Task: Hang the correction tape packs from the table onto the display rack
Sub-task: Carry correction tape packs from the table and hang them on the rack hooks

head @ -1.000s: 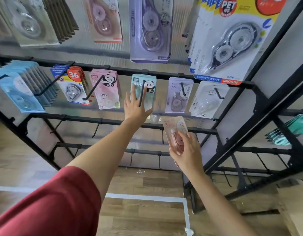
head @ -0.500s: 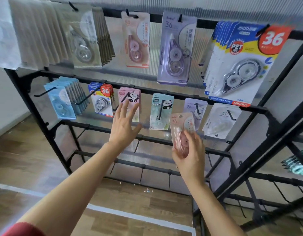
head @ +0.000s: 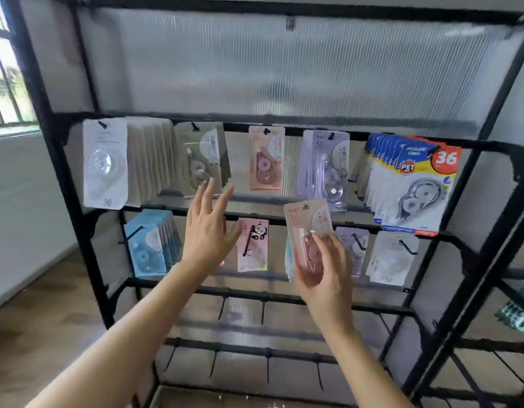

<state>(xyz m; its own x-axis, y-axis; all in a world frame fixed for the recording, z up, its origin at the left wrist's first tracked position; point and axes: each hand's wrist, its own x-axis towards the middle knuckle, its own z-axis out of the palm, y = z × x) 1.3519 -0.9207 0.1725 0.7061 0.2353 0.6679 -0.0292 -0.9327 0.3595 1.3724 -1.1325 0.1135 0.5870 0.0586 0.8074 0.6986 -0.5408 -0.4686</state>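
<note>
So, closest in: the left hand is off the lower-row hook it was touching a second ago. It's now lifted and further left, fingers spread, holding nothing. The right hand still grips the pink correction tape pack by its lower half and has raised it. The pack's top now sits level with the lower row's rail, roughly upright, and isn't on any hook yet. The view has tipped up too, so my guess is they're aiming for the upper row.

No real containers here, just the display rack and its hooks. From the left edge, the lower row has a blue stack, a pink panda pack, a small lavender pack and a small white pack.

The upper row, also from the left edge, has a big white pack, a clear pack and a matching pink pack just up-left of the held one. After those come a tall lavender pack and a blue-yellow stack at the right edge. The table's out of view.
</note>
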